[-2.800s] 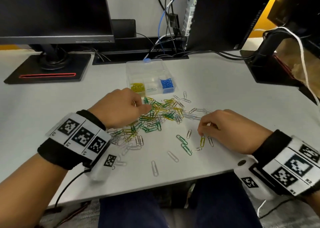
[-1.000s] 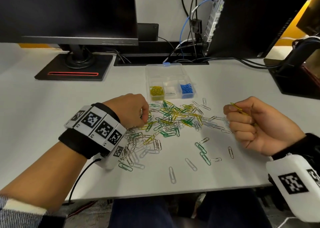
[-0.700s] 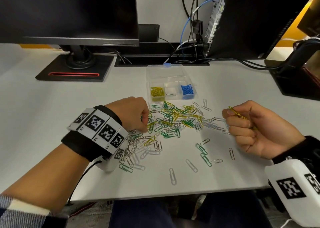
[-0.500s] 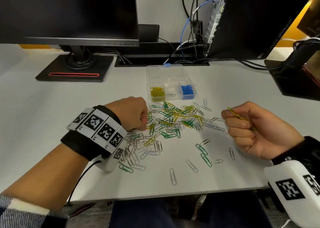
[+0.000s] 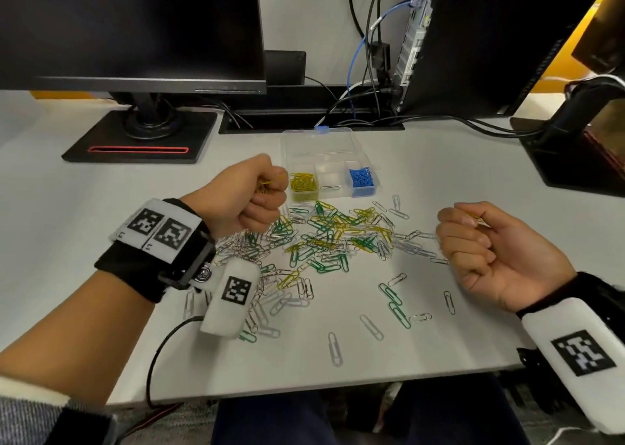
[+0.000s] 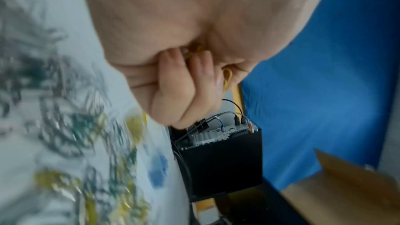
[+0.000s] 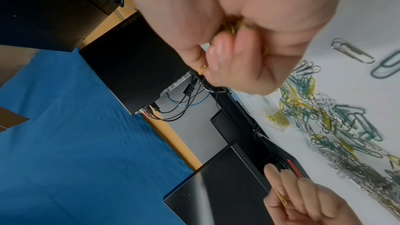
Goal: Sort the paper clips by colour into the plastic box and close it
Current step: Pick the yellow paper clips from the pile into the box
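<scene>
The left hand (image 5: 248, 194) was raised just beside the left end of the clear plastic compartment box (image 5: 329, 147), its fingers curled into a fist around several yellow paper clips (image 5: 270, 183); the left wrist view showed yellow wire (image 6: 227, 81) poking out between thumb and curled fingers (image 6: 173, 74). The right hand (image 5: 497, 251) was held palm-up above the right side of the white desk (image 5: 456, 160), fingers likewise curled tight around more yellow clips (image 5: 478, 220), a bit of yellow (image 7: 232, 29) visible inside the fist in the right wrist view.

The box sat open at the back of the desk, its lid lying flat behind it with a small blue latch (image 5: 321, 129) at the far edge. In the front row, the left compartment held a heap of yellow clips (image 5: 303, 184), the middle one a single silver clip (image 5: 329, 187), and the right one a heap of blue clips (image 5: 362, 178).

Between the two hands and in front of the box lay a loose spread of mixed yellow, green and silver paper clips (image 5: 324, 238), densest near the box and beside the left wrist, with a few stray silver and green ones (image 5: 394, 304) scattered towards the near edge of the desk.

A black monitor on a stand (image 5: 135, 28) stood at the back left, and a black computer case with cables (image 5: 473, 38) at the back right
</scene>
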Tool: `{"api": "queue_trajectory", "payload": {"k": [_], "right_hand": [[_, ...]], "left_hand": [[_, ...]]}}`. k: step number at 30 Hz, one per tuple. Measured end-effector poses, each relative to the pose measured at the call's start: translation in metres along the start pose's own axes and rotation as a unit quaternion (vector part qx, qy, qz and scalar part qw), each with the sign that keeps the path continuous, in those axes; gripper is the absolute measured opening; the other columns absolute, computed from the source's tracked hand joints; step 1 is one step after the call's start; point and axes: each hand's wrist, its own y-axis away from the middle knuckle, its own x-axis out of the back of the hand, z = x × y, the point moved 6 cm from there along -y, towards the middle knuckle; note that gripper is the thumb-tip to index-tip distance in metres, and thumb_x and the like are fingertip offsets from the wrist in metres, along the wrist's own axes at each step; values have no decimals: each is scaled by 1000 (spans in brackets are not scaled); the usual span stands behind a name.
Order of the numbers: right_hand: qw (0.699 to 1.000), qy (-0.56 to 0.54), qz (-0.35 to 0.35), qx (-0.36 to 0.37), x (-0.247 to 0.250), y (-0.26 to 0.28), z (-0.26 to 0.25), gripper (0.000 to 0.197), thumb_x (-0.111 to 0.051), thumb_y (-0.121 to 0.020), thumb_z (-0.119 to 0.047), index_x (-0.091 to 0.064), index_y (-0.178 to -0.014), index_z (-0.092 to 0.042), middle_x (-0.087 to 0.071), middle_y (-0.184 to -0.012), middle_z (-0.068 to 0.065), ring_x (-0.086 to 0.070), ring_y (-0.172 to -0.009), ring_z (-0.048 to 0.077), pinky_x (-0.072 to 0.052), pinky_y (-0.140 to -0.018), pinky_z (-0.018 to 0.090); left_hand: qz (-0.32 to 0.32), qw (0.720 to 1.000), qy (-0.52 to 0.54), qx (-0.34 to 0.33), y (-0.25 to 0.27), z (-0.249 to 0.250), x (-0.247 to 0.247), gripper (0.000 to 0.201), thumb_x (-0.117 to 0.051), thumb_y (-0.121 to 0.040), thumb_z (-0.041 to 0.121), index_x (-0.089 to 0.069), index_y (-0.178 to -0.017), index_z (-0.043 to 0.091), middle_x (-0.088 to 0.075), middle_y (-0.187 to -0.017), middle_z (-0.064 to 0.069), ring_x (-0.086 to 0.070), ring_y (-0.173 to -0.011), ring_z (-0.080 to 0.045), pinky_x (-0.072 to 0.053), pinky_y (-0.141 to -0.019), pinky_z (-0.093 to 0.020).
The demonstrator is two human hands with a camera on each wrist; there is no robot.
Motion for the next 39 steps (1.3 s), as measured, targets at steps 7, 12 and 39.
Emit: {"api": "queue_trajectory", "payload": {"k": [7,12,39], "right_hand": [[998,-59,1,16,0,-4,2,29,-38,-98,-14,-58,-84,0,-47,-69,4,-44,-59,11,-45,-57,26],[997,-9,59,52,2,-3,-2,15,-59,-83,3,-66,-96,-1,-51,-76,2,-46,-56,11,-44,-51,23],[425,889,168,-9,-72,-121,8,12,-77,-79,-26,-74,-85,-17,-70,-90,-3,-53,-65,4,-41,-57,14]], "left_hand": [[-55,962,267,-14,-2,2,-8,15,-36,-79,16,-36,-64,16,-29,-48,7,-27,-30,-2,-11,-34,-16],[-20,964,264,-12,-2,1,-7,20,-31,-85,7,-45,-74,16,-43,-56,9,-31,-31,-2,-9,-36,-14],[86,813,-576,-11,-8,-12,-4,5,-69,-85,27,-68,-86,22,-60,-81,5,-56,-73,-13,-39,-57,-24]]}}
